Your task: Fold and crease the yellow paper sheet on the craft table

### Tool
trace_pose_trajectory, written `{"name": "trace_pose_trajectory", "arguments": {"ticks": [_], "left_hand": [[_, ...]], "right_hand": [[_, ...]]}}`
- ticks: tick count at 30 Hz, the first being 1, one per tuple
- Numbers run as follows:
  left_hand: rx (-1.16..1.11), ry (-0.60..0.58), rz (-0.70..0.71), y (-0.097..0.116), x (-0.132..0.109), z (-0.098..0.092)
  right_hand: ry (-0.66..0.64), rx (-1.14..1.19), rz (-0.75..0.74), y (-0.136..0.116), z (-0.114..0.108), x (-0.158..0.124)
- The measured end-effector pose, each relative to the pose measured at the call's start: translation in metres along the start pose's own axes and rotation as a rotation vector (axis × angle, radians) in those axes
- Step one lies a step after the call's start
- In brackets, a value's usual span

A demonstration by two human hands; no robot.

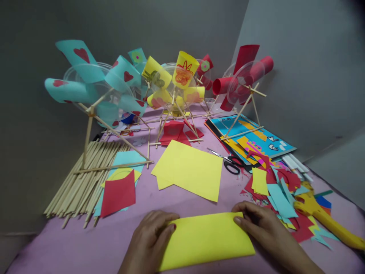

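Observation:
A yellow sheet of paper, which looks folded over into a long rectangle, lies low in the head view at the table's near side. My left hand grips its left end between thumb and fingers. At the upper right corner, my right hand pinches the same paper, thumb on top and fingers behind. Just beyond it are more yellow sheets, overlapping on the table. Scissors with black handles rest to the right of those sheets, blades pointing away to the left.
Pinwheel-like models on stick frames stand behind: light blue, yellow and red. Wooden sticks and a red paper piece lie left. Paper scraps, a yellow glue gun and a blue picture sheet are right.

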State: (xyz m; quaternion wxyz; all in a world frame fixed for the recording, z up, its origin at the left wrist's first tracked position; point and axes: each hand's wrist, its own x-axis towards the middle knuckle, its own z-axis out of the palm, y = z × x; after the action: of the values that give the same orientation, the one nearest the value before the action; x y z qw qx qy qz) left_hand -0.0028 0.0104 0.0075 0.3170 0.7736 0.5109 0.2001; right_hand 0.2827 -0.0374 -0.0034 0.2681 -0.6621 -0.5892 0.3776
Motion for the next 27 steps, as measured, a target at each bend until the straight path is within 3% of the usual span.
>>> {"name": "trace_pose_trajectory", "arguments": {"ticks": [5, 11, 18, 23, 27], "left_hand": [[-0.023, 0.012, 0.026, 0.001, -0.001, -0.001], [0.009, -0.052, 0.028, 0.000, -0.003, -0.002], [0.011, -0.095, -0.099, 0.005, -0.005, -0.012], [-0.400, -0.111, -0.336, 0.005, -0.008, -0.018], [-0.829, -0.048, -0.449, 0.003, -0.010, -0.016]], "right_hand": [[0.029, -0.010, -0.008, 0.006, 0.002, -0.001], [0.005, 0.016, -0.034, 0.007, 0.002, -0.002], [0.151, 0.112, -0.099, 0.000, -0.003, -0.003], [0.196, 0.321, 0.095, 0.012, -0.002, -0.006], [0.189, 0.508, 0.145, 0.017, -0.001, -0.008]]}}
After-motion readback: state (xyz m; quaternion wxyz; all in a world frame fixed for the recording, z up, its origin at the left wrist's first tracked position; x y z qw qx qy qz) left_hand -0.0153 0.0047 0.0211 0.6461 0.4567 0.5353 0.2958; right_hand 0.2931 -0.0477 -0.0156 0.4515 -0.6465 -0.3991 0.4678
